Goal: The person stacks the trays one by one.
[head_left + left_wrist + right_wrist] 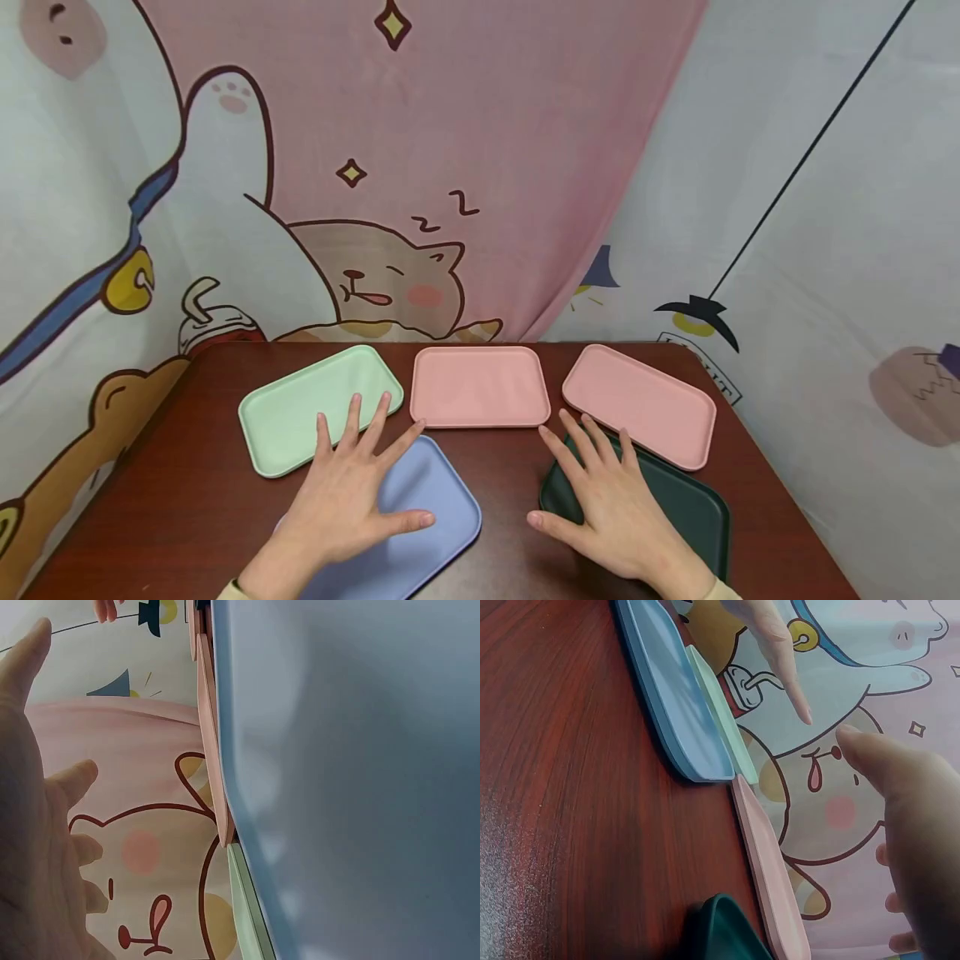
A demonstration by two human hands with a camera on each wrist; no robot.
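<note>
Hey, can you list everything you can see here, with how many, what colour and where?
Light green tray: 1, light green, back left
Pink trays: 2, pink, back centre and back right
Blue tray: at least 1 (possible stack), blue, front left
Dark green tray: 1 visible, dark green, front right
Table: 1, reddish brown, under the trays
Printed cloth: count unclear, mainly pink and white, behind the table
Sleeves: 2, pale yellow, at the wrists
Left hand: 1, bare, over the blue tray
Right hand: 1, bare, over the dark green tray
</note>
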